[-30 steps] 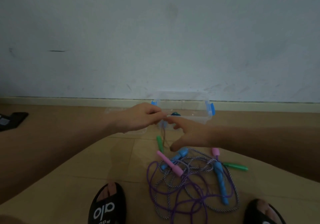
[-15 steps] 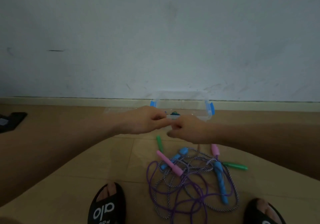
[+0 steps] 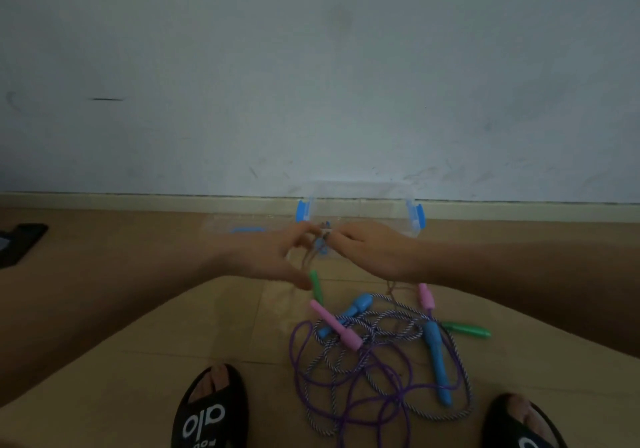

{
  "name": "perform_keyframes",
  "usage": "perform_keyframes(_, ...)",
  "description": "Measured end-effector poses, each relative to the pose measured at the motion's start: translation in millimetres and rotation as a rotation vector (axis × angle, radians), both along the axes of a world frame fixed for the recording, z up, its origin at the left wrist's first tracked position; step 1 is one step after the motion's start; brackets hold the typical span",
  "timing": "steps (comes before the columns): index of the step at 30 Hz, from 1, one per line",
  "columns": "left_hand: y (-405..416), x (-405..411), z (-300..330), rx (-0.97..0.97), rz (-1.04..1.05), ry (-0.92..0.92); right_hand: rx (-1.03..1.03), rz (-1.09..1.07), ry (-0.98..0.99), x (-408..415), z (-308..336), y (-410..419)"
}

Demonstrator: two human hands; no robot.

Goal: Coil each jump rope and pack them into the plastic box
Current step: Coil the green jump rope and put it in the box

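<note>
A black slide sandal (image 3: 211, 409) at the floor's near edge read "alo". The left hand (image 3: 273, 257) and right hand (image 3: 370, 253) met before the clear plastic box (image 3: 360, 212) by the wall, both pinching a thin brownish rope (image 3: 313, 251). Nearer lay tangled jump ropes (image 3: 377, 357) with pink, blue and green handles.
</note>
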State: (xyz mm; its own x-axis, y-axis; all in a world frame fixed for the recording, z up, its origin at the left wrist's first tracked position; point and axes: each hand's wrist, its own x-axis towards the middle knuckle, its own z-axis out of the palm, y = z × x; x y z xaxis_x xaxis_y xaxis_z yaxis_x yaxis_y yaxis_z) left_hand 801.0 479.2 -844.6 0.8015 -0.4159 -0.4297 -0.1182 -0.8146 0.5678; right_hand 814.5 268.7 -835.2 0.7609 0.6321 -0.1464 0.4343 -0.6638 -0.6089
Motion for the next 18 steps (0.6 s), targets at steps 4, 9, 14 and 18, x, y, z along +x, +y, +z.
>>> perform_keyframes(4,-28.2,2.8,12.6,-0.293,0.036,-0.135,0.133,-0.076,0.004,3.1,7.7,3.9)
perform_keyframes(9,-8.5,4.0,16.1,0.088,0.075,-0.320,0.123,-0.152,0.003,14.4,4.0,-11.1)
perform_keyframes(14,68.9,26.7,12.0,0.646,0.145,-0.156,-0.073,-0.221,-0.026,23.1,-11.7,-45.0)
perform_keyframes(18,55.5,14.3,7.3,0.392,0.091,-0.062,0.085,-0.229,-0.030,17.2,-0.8,-23.9)
